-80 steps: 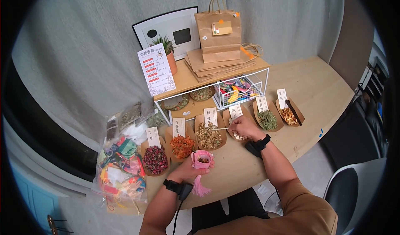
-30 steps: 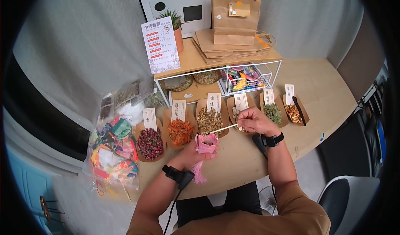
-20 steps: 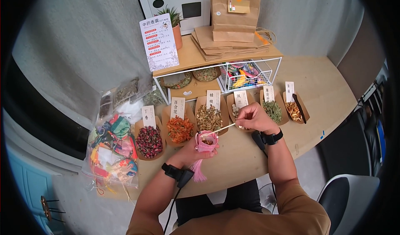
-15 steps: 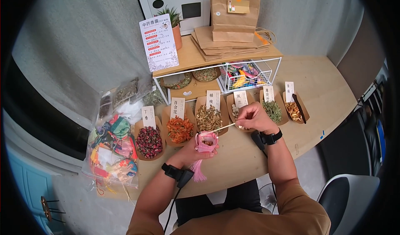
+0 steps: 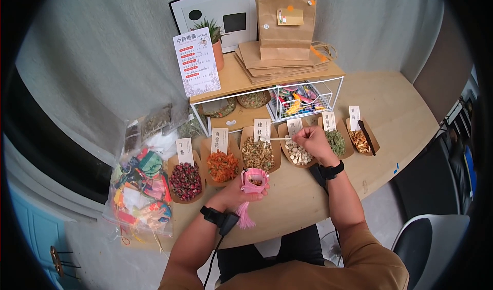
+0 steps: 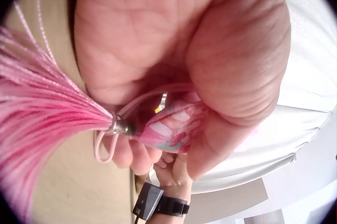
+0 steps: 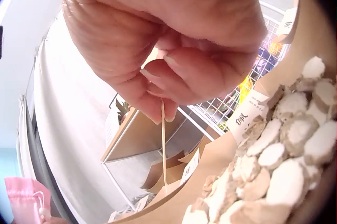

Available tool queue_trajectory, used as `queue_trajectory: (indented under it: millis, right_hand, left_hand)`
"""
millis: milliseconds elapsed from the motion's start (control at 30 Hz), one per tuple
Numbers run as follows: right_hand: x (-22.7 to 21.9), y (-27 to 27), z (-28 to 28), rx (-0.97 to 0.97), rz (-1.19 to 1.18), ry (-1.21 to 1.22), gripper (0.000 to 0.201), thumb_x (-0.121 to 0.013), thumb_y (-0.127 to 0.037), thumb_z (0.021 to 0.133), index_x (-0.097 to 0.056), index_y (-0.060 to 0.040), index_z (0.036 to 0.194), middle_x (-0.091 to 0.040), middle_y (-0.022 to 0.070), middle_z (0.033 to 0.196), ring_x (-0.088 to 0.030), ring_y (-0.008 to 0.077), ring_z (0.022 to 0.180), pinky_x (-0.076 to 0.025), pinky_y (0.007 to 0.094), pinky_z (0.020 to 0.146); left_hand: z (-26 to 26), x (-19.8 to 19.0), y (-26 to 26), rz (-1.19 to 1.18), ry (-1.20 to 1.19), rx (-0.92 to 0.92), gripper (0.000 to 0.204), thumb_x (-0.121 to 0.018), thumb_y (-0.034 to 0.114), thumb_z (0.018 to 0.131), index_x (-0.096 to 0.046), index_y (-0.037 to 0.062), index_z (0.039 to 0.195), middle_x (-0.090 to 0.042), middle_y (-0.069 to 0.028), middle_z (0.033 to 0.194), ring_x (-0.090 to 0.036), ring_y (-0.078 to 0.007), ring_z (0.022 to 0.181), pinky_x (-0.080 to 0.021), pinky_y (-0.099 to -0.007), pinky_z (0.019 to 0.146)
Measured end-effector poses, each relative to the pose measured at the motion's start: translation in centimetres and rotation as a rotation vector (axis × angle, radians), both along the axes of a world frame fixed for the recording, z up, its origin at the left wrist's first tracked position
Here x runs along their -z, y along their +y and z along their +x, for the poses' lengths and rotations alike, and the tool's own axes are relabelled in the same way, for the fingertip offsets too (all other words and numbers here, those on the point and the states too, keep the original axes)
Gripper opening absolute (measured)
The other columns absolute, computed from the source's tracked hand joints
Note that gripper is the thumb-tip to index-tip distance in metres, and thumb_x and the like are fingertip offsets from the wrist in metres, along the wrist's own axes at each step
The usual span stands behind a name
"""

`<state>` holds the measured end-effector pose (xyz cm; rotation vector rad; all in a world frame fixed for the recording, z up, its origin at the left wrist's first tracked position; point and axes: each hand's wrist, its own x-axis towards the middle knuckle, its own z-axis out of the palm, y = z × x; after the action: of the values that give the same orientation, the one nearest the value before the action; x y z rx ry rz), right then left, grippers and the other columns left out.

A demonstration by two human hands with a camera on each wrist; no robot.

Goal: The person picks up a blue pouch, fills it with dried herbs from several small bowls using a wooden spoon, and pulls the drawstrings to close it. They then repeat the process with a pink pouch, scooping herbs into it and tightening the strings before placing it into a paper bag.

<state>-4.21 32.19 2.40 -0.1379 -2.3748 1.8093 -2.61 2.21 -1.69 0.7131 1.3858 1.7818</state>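
Note:
In the head view my left hand (image 5: 240, 193) holds a small pink sachet pouch (image 5: 253, 181) upright, its mouth spread and bits of dried herb inside. A pink tassel (image 6: 47, 124) hangs from the pouch, and in the left wrist view the thumb and fingers curl round the patterned cloth. My right hand (image 5: 314, 142) pinches a thin pale stick (image 7: 164, 153) between thumb and fingertips. This hand is over the tray of whitish dried slices (image 7: 279, 166). The stick points left, its far end overlapping the tray of tan dried herb (image 5: 258, 154) in the head view.
More paper trays line the table: dark red buds (image 5: 186, 181), orange petals (image 5: 222, 166), green leaves (image 5: 335, 142) and brown slices (image 5: 360, 141) with a dark stick. Behind stands a shelf (image 5: 287, 78) with paper bags (image 5: 286, 28). A plastic bag of colourful pouches (image 5: 144, 187) lies left.
My right hand has drawn the stick up and away from the pouch mouth, where its tip was half a second ago. The left hand keeps holding the pouch in nearly the same place.

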Motion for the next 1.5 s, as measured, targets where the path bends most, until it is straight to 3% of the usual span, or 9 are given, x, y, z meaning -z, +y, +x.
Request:
queue_trajectory:
  millis: [333,833,1033,1200,1300,1500]
  right_hand:
    - [-0.7,-0.5,0.5,-0.085,0.258,-0.077,0.017,-0.072,-0.012,0.077,-0.066,0.0015,0.068,-0.060,0.0025,0.058,-0.052,0.0081,0.056,-0.043,0.0283,0.054]
    - [0.6,0.1,-0.1,-0.185,0.277,-0.207,0.016,-0.070,-0.016,0.077,-0.070,-0.0011,0.071,-0.062,0.0042,0.060,-0.053,0.0100,0.057,-0.045,0.0284,0.057]
    - [0.5,0.1,-0.1,-0.197,0.174,-0.289,0.018,-0.070,-0.016,0.077,-0.066,-0.0012,0.067,-0.057,0.0005,0.057,-0.050,0.0089,0.053,-0.040,0.0265,0.051]
    - [0.3,0.0,0.0,-0.222,-0.001,-0.313,0.021,-0.066,-0.011,0.081,-0.061,-0.0020,0.064,-0.050,-0.0023,0.053,-0.041,0.0056,0.044,-0.029,0.0244,0.041]
    - [-0.3,-0.2,0.3,-0.229,-0.060,-0.325,0.022,-0.065,-0.010,0.084,-0.059,-0.0028,0.063,-0.047,-0.0030,0.052,-0.037,0.0048,0.041,-0.025,0.0242,0.038]
    - [-0.5,-0.2,0.2,-0.220,-0.136,-0.364,0.023,-0.064,-0.010,0.085,-0.056,-0.0040,0.064,-0.046,-0.0032,0.051,-0.035,0.0050,0.039,-0.024,0.0239,0.037]
  left_hand:
    - [0.0,-0.2,0.0,0.000,-0.029,0.001,0.045,-0.075,0.002,0.078,-0.054,0.0026,0.117,-0.063,-0.0065,0.106,-0.062,-0.0165,0.098,-0.051,-0.0327,0.087]
    - [0.1,-0.2,0.1,0.004,-0.033,-0.001,0.044,-0.075,0.003,0.078,-0.054,0.0022,0.117,-0.063,-0.0059,0.107,-0.063,-0.0154,0.097,-0.051,-0.0323,0.087]
    - [-0.3,0.3,-0.2,-0.005,-0.027,0.053,0.052,-0.074,0.002,0.080,-0.049,0.0058,0.126,-0.061,-0.0060,0.115,-0.060,-0.0131,0.101,-0.050,-0.0303,0.090]
    - [-0.2,0.1,-0.1,-0.005,-0.027,0.052,0.051,-0.074,0.002,0.080,-0.049,0.0058,0.125,-0.061,-0.0061,0.115,-0.060,-0.0131,0.101,-0.050,-0.0303,0.090]
    - [0.1,-0.5,0.1,0.012,-0.044,0.007,0.045,-0.076,0.004,0.077,-0.055,0.0021,0.117,-0.063,-0.0071,0.105,-0.063,-0.0162,0.096,-0.051,-0.0321,0.086]
    - [0.1,-0.4,0.2,0.030,-0.055,0.006,0.045,-0.076,0.004,0.077,-0.055,0.0020,0.118,-0.063,-0.0071,0.106,-0.063,-0.0160,0.096,-0.051,-0.0318,0.086]
